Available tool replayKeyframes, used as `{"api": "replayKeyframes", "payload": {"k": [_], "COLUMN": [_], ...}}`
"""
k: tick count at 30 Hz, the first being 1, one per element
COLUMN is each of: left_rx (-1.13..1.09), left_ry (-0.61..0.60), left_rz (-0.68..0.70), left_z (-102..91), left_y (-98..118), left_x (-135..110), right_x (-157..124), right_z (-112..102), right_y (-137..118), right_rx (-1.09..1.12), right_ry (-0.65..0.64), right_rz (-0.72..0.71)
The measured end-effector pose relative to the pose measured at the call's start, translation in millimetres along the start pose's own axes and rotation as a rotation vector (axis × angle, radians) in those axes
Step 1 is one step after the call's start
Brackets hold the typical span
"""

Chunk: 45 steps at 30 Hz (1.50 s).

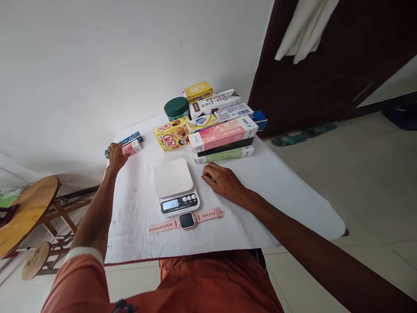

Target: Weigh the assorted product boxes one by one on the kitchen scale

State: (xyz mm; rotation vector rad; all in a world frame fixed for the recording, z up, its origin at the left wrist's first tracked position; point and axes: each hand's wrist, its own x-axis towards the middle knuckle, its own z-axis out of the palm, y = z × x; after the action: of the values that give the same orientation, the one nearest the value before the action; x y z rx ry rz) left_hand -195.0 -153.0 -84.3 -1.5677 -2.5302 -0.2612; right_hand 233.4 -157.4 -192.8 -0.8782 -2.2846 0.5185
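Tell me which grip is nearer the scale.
Right. The right grip is just right of the scale; the left grip is farther off to its left, at some boxes.

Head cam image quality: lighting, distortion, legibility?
Head view: soft light without hard shadows on the table; wide-angle stretch, visible in the right forearm toward the corner; dark door loses detail; digits on the scale legible, its small print not.

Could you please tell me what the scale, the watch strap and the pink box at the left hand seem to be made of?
Scale: probably matte white plastic, from its smooth, rounded casing. Watch strap: likely pink silicone or rubber, matte, with rows of slots. Pink box: apparently printed card, with flat faces and straight edges; finish unclear.
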Motion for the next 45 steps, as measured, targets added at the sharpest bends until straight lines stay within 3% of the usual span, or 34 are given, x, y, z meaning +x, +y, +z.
{"api": "replayKeyframes", "payload": {"k": [3, 7, 12, 16, 21, 27, 32, 36, 41, 45], "left_rx": [-0.108, -0.244, -0.323, -0.230, -0.062, 0.017, -0.014, -0.197, -0.453, -0.430], "left_ry": [0.114, 0.182, 0.057, 0.036, 0.046, 0.023, 0.004, -0.057, 0.001, -0.025], "left_rz": [0.218, 0.597, 0.851, 0.912, 0.903, 0.831, 0.789, 0.798, 0.775, 0.648], "left_z": [-19.0, -43.7, -43.6, -31.4, -28.5, -26.7, -21.2, -24.1, -50.9, -67.6], "left_y": [43, 124, 206, 235, 252, 270, 278, 261, 195, 131], "left_x": [-7, -28, -57, -71, -84, -102, -95, -87, -104, -134], "right_x": [1, 0, 2, 5, 5, -1, -2, -2, -2, -1], "right_z": [-1, -3, -4, -6, -7, 1, 7, 5, 1, -2], "right_y": [0, -2, -7, -10, -10, -1, 4, 2, -3, -5], "right_rx": [-0.025, -0.068, -0.137, -0.189, -0.236, -0.208, -0.175, -0.156, -0.118, -0.119], "right_ry": [-0.021, -0.046, -0.060, -0.073, -0.096, -0.007, 0.018, -0.006, -0.050, -0.091], "right_rz": [0.000, 0.004, -0.004, -0.022, -0.034, -0.083, -0.095, -0.071, -0.015, 0.020]}}
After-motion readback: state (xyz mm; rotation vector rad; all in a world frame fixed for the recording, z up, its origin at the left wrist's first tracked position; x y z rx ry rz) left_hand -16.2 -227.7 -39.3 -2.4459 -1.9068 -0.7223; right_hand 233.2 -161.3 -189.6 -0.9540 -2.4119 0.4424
